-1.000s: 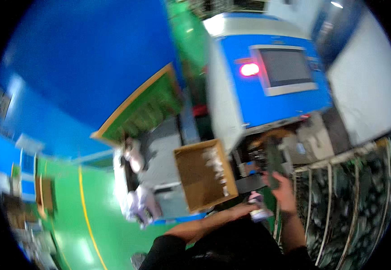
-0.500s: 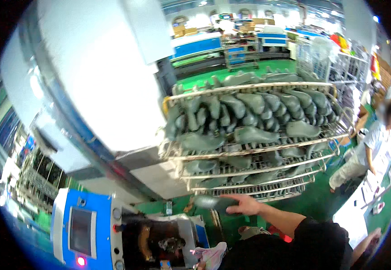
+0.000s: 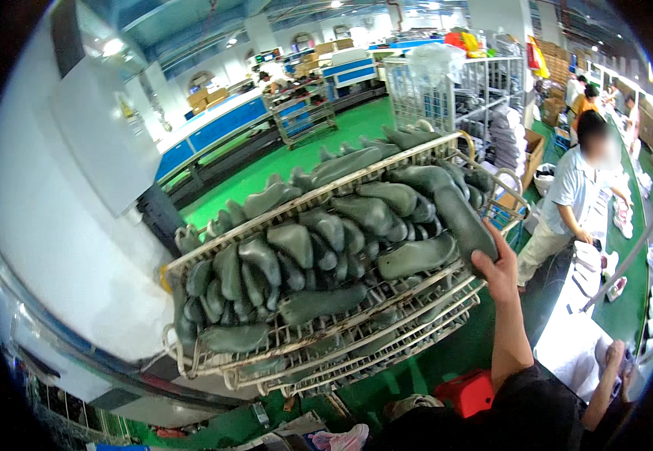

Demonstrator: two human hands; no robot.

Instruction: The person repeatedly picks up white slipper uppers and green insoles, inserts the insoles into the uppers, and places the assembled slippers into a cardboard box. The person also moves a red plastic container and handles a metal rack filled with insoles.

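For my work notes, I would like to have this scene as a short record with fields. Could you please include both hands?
Right hand: holds one last by its lower end
Left hand: not in view
Last: dark green, tilted, at the right end of the rack; contact with other lasts unclear
Rack: cream wire, tiered, top tier crowded with lasts
Pink shoe: at the lower picture edge, partly cut off
Co-worker: light blue shirt, standing right of the rack
Floor: green
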